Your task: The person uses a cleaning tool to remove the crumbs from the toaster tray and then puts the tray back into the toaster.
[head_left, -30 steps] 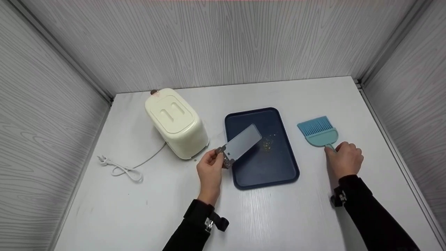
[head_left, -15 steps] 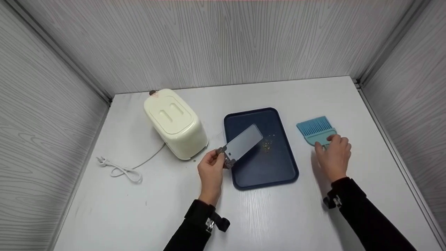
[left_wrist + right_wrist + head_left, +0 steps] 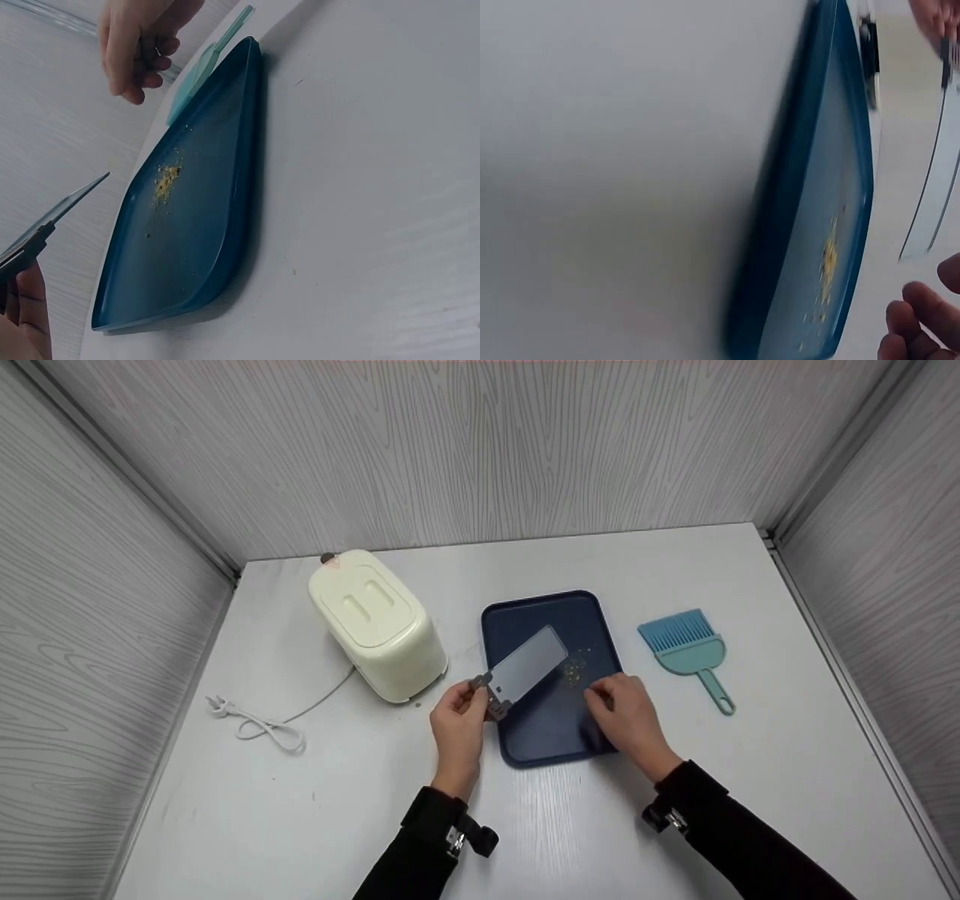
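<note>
My left hand pinches the grey end of a flat crumb tray, its pale plate slanting over the dark blue serving tray. Yellowish crumbs lie scattered on the serving tray, just past the plate's far end. Above the serving tray's right edge is my right hand, fingers loosely curled and nothing between them. In the right wrist view its fingertips are apart from the crumb tray. A teal hand brush with blue bristles lies on the table to the right, its handle toward me.
A cream toaster with a lid on top stands at the back left of the white table. Its white cord and plug lie looped on the left. Grey wood-patterned panels enclose the back and both sides.
My right hand has let go of the hand brush's handle and moved left to the serving tray. The brush stays where it was. My left hand holds the crumb tray nearly still.
</note>
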A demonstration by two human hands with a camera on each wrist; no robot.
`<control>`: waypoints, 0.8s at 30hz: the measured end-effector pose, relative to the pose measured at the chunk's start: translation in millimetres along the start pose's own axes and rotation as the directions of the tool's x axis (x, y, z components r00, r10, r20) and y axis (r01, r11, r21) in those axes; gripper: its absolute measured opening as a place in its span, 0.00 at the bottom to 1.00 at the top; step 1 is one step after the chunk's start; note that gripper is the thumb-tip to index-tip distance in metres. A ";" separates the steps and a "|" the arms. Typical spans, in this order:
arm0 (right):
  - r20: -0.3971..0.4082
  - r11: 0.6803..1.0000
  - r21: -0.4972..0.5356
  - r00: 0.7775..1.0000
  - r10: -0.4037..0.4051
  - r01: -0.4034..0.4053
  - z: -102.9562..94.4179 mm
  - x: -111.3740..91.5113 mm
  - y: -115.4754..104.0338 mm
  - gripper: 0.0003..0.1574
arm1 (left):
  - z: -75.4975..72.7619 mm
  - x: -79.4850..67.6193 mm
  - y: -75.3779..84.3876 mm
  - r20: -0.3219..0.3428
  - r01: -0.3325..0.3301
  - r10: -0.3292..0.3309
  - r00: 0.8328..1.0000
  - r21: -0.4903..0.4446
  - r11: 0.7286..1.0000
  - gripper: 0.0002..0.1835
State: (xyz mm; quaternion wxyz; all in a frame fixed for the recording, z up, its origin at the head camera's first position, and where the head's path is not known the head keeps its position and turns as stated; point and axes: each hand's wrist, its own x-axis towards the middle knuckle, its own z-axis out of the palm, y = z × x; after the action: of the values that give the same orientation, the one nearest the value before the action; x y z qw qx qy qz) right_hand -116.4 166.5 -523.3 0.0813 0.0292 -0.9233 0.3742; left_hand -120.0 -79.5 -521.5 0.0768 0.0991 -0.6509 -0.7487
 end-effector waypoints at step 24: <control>0.296 0.915 0.374 0.955 0.035 -0.150 49.7 -14.6 -48.5 0.11 | 13.9 -5.8 0.7 0.021 0.004 -0.004 1.000 0.005 1.000 0.10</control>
State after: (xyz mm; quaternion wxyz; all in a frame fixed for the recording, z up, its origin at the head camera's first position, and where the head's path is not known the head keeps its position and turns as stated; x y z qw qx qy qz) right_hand -102.9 97.0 -527.6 -0.0771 0.0539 -0.8320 0.5467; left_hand -117.8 -64.9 -518.6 0.0683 0.0926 -0.6532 -0.7484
